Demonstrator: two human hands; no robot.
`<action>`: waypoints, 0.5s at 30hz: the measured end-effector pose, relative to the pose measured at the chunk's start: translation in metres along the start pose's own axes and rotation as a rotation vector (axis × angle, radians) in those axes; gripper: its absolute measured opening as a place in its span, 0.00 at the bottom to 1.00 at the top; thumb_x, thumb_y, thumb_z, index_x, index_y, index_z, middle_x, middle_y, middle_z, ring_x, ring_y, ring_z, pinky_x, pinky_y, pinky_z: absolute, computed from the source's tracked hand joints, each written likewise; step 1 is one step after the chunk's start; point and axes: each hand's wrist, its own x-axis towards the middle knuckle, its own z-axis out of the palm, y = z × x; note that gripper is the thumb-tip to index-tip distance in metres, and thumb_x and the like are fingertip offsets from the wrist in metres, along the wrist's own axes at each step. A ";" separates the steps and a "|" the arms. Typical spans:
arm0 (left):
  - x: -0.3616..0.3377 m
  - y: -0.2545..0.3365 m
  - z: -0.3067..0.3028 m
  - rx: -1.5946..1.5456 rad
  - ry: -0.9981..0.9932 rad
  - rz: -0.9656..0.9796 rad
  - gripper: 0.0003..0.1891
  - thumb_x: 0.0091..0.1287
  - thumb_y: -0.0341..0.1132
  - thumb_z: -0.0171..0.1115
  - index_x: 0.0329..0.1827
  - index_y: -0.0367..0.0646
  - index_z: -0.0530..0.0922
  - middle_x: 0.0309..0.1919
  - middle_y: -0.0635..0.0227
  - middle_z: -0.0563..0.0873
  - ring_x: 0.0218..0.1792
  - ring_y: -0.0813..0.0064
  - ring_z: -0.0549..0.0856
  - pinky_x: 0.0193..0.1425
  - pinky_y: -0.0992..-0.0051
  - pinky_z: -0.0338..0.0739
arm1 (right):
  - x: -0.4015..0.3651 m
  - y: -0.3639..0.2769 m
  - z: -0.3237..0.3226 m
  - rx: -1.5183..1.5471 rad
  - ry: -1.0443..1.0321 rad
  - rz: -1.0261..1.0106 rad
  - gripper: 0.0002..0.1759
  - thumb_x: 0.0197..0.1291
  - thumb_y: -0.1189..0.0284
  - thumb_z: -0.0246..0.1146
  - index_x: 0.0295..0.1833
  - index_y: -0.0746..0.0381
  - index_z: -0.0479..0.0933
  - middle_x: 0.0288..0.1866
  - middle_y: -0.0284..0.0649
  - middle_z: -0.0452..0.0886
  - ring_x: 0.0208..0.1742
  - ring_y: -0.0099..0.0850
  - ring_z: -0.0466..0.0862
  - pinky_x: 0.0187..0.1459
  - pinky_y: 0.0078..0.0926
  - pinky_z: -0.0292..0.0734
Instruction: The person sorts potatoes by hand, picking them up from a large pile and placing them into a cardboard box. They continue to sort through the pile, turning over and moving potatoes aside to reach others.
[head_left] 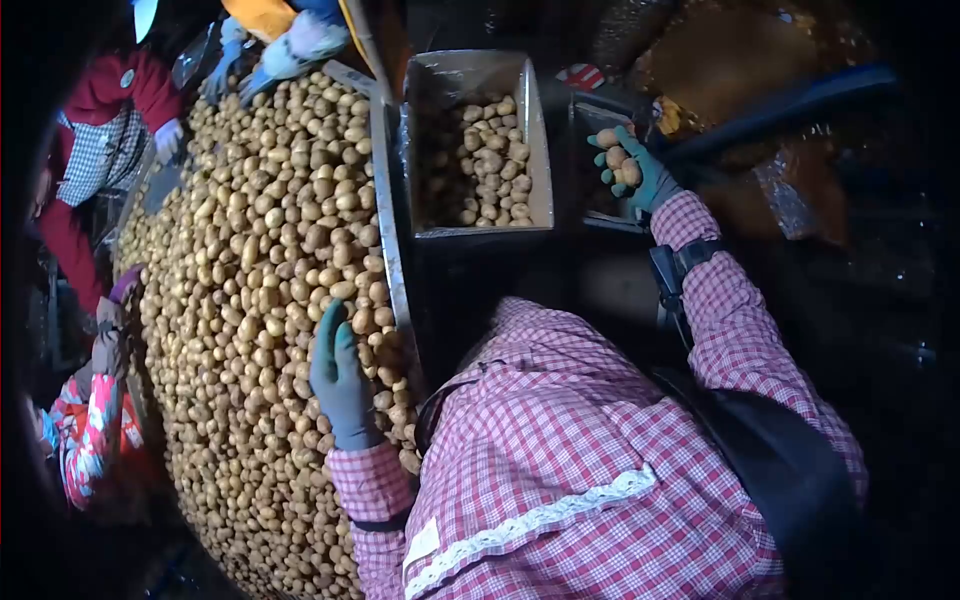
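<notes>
A broad heap of potatoes point(250, 330) fills the left half of the head view. My left hand point(343, 385), in a grey-green glove, is over the heap's right part with its fingers apart and nothing seen in it. Several potatoes point(618, 158) lie in the grip of my right hand point(645, 175), gloved the same way, above a dark container point(610, 218) at the upper right. Between the heap and that container, a lined box point(540, 170) holds more potatoes along its right side.
A metal edge point(388, 220) borders the heap on the right. Other people's gloved hands point(300, 45) reach in at the top; a person in red point(120, 95) and one in patterned sleeves point(95, 430) are on the left. A dark blue bar point(800, 95) crosses the upper right.
</notes>
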 end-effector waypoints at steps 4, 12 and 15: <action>-0.012 -0.009 -0.018 -0.034 0.116 -0.091 0.20 0.84 0.35 0.54 0.72 0.32 0.77 0.66 0.56 0.85 0.66 0.68 0.83 0.73 0.69 0.75 | 0.012 0.011 -0.052 -0.014 0.125 0.029 0.31 0.70 0.41 0.64 0.64 0.55 0.81 0.43 0.31 0.82 0.36 0.25 0.81 0.28 0.22 0.73; -0.041 -0.030 -0.060 0.083 0.275 -0.112 0.20 0.84 0.35 0.54 0.71 0.32 0.78 0.64 0.57 0.86 0.64 0.70 0.84 0.71 0.71 0.76 | 0.063 0.024 -0.079 0.328 0.362 0.061 0.22 0.76 0.52 0.62 0.63 0.56 0.81 0.49 0.35 0.86 0.39 0.33 0.86 0.39 0.33 0.83; -0.052 -0.038 -0.068 -0.039 0.359 -0.186 0.19 0.83 0.34 0.55 0.70 0.33 0.79 0.63 0.61 0.87 0.62 0.73 0.84 0.70 0.73 0.77 | 0.086 0.005 -0.030 0.008 0.366 -0.136 0.24 0.77 0.52 0.60 0.65 0.60 0.81 0.54 0.38 0.86 0.43 0.32 0.88 0.47 0.32 0.85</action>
